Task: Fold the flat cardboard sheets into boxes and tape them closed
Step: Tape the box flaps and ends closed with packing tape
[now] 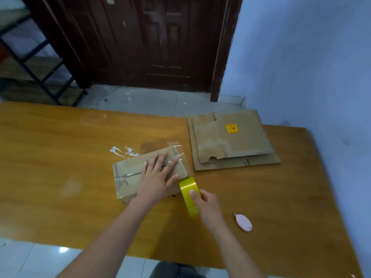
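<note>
Two hands share the job: left hand [158, 173] presses flat, pinning the box [148, 173] on the bench [60, 157]; right hand [208, 205] grips the tape roll [189, 194], drawing tape taut

The place looks like a plain back room used for packing, perhaps in a small shop or a home; which of the two I cannot tell. A large orange-brown varnished wooden table [60, 157] serves as the work surface. It stands on a floor of pale glossy tiles [150, 101]. Behind it is a dark brown panelled wooden door [160, 41], and to the right a bare light blue painted wall [301, 57]. On the left stands a black metal shelving rack with wooden boards [40, 63]. A stack of flat brown cardboard sheets [230, 141] lies on the table, with white dried stains [122, 151] near it.
</note>
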`<action>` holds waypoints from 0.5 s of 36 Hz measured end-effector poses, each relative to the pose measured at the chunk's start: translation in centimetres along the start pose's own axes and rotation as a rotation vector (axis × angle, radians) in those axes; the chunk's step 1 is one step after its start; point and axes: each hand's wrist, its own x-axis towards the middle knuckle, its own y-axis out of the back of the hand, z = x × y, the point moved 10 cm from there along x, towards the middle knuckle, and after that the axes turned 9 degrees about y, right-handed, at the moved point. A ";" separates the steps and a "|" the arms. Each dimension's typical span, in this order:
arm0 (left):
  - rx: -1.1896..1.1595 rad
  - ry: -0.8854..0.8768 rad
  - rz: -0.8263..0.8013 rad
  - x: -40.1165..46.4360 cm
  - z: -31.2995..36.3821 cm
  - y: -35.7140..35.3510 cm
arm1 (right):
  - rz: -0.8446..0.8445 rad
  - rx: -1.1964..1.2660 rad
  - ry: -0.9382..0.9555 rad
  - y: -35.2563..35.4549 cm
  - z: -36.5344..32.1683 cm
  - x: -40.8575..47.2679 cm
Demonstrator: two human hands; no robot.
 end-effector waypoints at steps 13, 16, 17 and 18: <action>0.004 0.026 -0.024 -0.1 0.2 0.1 | -0.078 -0.205 -0.180 0.5 4.4 -0.7; -0.028 0.060 0.030 -0.2 0.8 0.3 | -0.129 -0.172 -0.174 0.7 3.7 -1.2; -0.016 0.075 0.036 0.0 1.1 0.3 | -0.155 -0.156 -0.170 0.7 3.6 -1.4; 0.005 0.089 0.034 0.1 1.3 0.2 | -0.177 -0.141 -0.159 0.7 3.5 -1.5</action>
